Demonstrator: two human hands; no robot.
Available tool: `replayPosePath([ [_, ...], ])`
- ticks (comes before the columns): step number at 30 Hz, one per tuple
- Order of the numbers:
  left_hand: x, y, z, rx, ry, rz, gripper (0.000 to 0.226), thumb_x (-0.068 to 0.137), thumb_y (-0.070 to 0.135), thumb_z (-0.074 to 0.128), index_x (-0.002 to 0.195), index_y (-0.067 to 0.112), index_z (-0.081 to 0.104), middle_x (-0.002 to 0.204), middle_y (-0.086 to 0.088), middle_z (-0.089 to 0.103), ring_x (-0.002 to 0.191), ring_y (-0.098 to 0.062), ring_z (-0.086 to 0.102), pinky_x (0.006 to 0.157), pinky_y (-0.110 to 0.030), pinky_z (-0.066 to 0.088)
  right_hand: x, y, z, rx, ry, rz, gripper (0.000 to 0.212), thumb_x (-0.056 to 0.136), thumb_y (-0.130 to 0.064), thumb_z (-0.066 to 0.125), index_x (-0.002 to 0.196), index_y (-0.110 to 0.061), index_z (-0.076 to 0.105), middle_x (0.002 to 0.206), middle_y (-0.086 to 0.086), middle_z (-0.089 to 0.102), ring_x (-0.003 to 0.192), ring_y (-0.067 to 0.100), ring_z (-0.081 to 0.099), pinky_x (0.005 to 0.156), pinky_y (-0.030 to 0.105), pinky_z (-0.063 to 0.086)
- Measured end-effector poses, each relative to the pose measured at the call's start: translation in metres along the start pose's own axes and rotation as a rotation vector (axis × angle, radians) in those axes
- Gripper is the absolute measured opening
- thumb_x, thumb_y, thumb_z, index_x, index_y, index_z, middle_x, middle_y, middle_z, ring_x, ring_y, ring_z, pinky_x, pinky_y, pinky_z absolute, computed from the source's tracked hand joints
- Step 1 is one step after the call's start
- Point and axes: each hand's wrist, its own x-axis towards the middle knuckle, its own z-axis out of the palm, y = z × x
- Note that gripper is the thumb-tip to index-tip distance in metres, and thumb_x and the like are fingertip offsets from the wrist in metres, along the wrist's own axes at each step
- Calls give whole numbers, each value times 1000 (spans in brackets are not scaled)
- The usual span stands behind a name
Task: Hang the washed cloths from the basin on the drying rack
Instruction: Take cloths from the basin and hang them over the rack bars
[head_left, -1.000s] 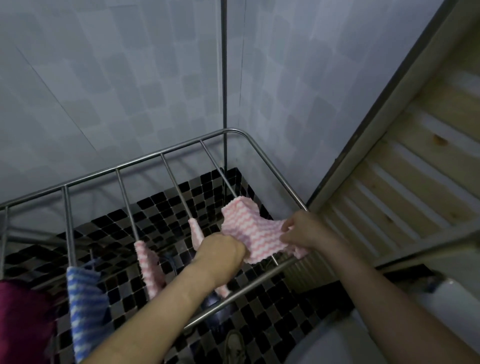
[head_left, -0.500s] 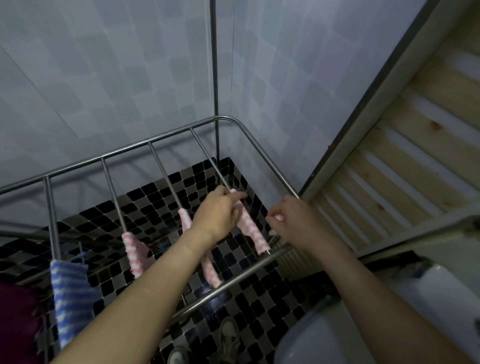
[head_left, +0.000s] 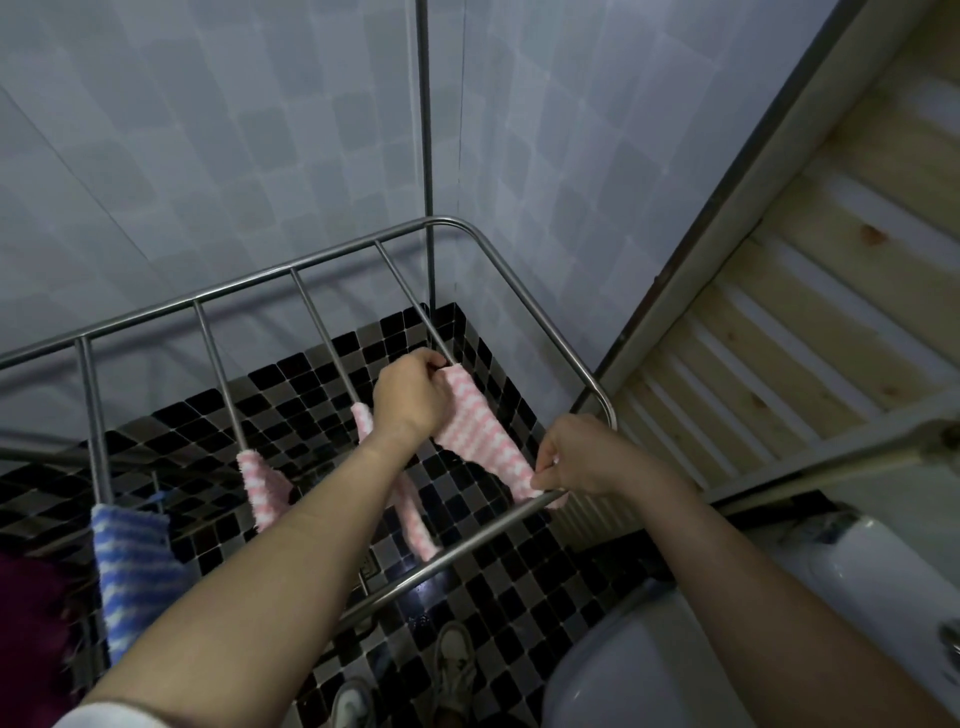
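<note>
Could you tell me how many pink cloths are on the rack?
3 pink cloths: one held by the left hand and right hand on the rightmost rod, one on the next rod leftward, one beyond that.

Drying rack (head_left: 311, 271) stands in the wall corner, with a slatted panel (head_left: 779, 338) to its right. The rightmost cloth (head_left: 478, 431) lies over the last rod, with the left hand (head_left: 410, 400) holding its far end and the right hand (head_left: 576, 457) pinching its near end at the front rail. On rods to the left hang a second cloth (head_left: 415, 525), a third cloth (head_left: 265, 488) and a fourth cloth (head_left: 132, 566). The basin (head_left: 623, 675) sits at lower right.
</note>
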Motion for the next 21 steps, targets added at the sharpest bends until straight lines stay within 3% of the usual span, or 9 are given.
replayPosePath([
  [3, 5, 1, 0, 4, -36, -61, 22, 95, 12, 50, 102, 10, 70, 103, -6, 71, 90, -20, 64, 75, -26, 46, 3, 2, 0, 20, 10, -12, 20, 82, -25, 76, 90, -7, 77, 97, 9, 75, 93, 18, 69, 83, 33, 56],
  [7, 13, 4, -1, -132, -68, -175, 19, 93, 19, 50, 95, 11, 68, 86, -2, 67, 65, -12, 57, 54, -23, 40, 5, 3, 5, 40, 22, -21, 33, 83, -35, 73, 84, -2, 76, 97, 17, 73, 86, 25, 70, 82, 42, 57],
  [11, 14, 5, 1, -376, -109, -199, 16, 89, 9, 57, 98, 22, 61, 87, 0, 64, 74, -14, 59, 62, -23, 45, 2, 1, 8, 107, 53, 4, 39, 85, -41, 69, 70, -5, 74, 69, 14, 72, 59, 22, 67, 73, 40, 59],
  [18, 18, 8, 6, -290, -67, -180, 10, 90, 13, 65, 85, 20, 69, 92, 4, 67, 88, -13, 62, 82, -26, 51, 10, -1, 9, 106, -21, 38, 27, 83, -37, 73, 80, -10, 77, 82, 10, 75, 79, 21, 73, 81, 34, 57],
  [21, 18, 11, 5, -252, -33, -165, 9, 91, 12, 64, 92, 17, 72, 95, 4, 68, 92, -12, 61, 85, -23, 47, 10, -1, 6, 123, -68, 52, 28, 82, -36, 75, 88, -9, 77, 97, 10, 75, 95, 20, 69, 76, 27, 52],
])
